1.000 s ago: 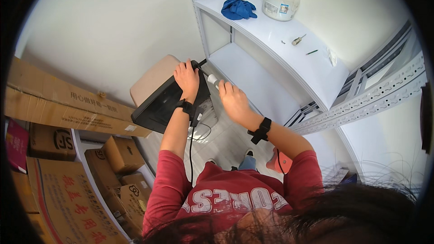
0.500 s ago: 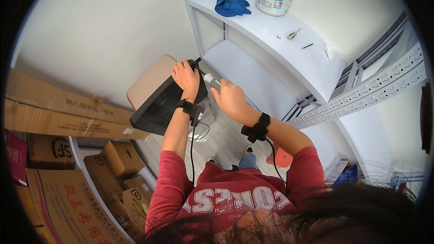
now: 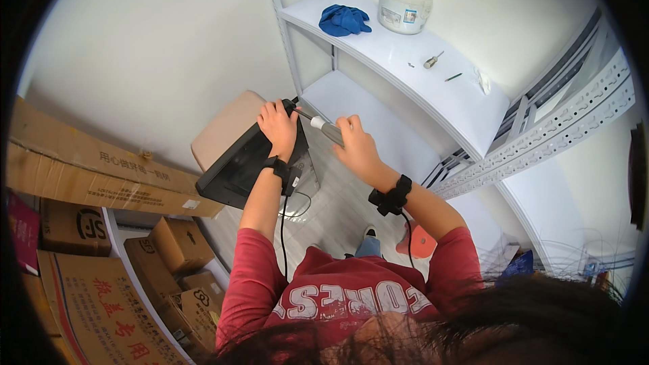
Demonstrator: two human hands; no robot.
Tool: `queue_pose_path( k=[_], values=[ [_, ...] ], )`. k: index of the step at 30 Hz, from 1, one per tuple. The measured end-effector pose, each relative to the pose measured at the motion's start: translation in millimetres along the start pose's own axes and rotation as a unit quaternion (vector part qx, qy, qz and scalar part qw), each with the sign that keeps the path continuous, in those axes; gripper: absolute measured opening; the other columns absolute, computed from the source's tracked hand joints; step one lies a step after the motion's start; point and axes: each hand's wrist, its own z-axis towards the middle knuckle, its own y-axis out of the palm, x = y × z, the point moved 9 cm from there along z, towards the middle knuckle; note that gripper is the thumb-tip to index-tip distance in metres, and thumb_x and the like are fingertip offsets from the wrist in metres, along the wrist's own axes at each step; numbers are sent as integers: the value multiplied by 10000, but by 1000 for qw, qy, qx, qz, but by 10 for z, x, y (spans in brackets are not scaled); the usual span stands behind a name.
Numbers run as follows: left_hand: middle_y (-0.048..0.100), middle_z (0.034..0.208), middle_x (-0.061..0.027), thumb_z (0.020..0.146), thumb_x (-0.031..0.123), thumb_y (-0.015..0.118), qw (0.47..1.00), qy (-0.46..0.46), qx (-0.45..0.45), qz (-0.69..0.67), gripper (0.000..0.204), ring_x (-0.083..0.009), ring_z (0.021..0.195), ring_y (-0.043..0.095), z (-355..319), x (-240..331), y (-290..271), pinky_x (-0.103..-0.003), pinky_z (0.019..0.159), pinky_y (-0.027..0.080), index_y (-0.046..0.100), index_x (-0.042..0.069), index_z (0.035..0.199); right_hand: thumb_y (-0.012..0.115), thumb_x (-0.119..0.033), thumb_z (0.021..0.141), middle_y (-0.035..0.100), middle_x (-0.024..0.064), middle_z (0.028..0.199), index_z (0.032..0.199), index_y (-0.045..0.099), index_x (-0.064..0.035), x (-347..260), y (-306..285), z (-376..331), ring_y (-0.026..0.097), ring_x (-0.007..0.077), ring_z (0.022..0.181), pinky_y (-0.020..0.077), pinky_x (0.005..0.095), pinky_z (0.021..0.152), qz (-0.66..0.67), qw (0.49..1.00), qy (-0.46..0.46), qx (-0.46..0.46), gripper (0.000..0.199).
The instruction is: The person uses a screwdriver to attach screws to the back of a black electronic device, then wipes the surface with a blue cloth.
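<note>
A large flat black panel-shaped device point(image 3: 236, 170) stands tilted in front of me, with a small black fitting point(image 3: 289, 105) at its far right corner. My left hand point(image 3: 278, 127) is closed over the far edge of the device, beside that fitting. In my right hand point(image 3: 358, 151) is a screwdriver point(image 3: 330, 132) with a grey and white handle. Thumb and fingers are at the back end of the handle. Its shaft points left to the fitting; whether the tip sits in a screw is too small to tell.
Behind the device is a beige padded surface point(image 3: 226, 122). A white shelf point(image 3: 399, 51) holds a blue cloth point(image 3: 344, 20), a white lidded container point(image 3: 404, 8), a second screwdriver point(image 3: 433, 61) and a thin green stick point(image 3: 453, 77). Cardboard boxes point(image 3: 101, 176) crowd the left; a red stool point(image 3: 417, 240) stands low right.
The fingers of my right hand have loosened and shifted on the screwdriver handle, and the wrist has moved slightly right. My left hand stays at the same edge. The view has tilted a little.
</note>
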Motion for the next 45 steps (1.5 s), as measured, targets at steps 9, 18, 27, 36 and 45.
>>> queue_pose_path(
  k=[9,18,27,36,45],
  values=[
    [550,911,-92,673,327,752,1000,0,-19,5,464,-275,899,515,-10,8,5,-384,764,380,604,43,1009,602,-206,846,518,98,795,871,529,-44,-215,107,-55,612,238,640,495,347,507,-179,980,-67,49,179],
    [544,940,-81,672,235,754,999,2,-46,-1,450,-270,947,509,18,-20,55,-379,795,380,590,56,1052,674,-222,799,478,164,936,1003,516,0,-107,-42,-22,592,339,616,493,393,520,-43,992,-116,41,340],
    [537,945,-89,671,220,749,999,1,-39,0,445,-276,945,505,13,-37,64,-381,780,379,589,60,1054,638,-217,829,608,188,733,1071,492,-15,315,215,-69,606,367,671,466,442,560,-22,990,112,-84,347],
    [548,934,-97,651,230,765,999,-6,-41,-9,452,-287,936,507,103,-163,132,-386,786,385,608,59,1039,635,-216,821,594,245,829,1097,404,33,109,243,-16,607,432,705,485,483,594,-20,999,-9,-24,438],
    [551,942,-101,645,233,773,999,-4,-32,-6,467,-285,934,507,85,-186,118,-386,782,383,607,51,1042,642,-266,814,558,240,995,1165,414,25,128,267,0,602,412,809,495,453,675,-13,999,36,-31,510]
  ],
)
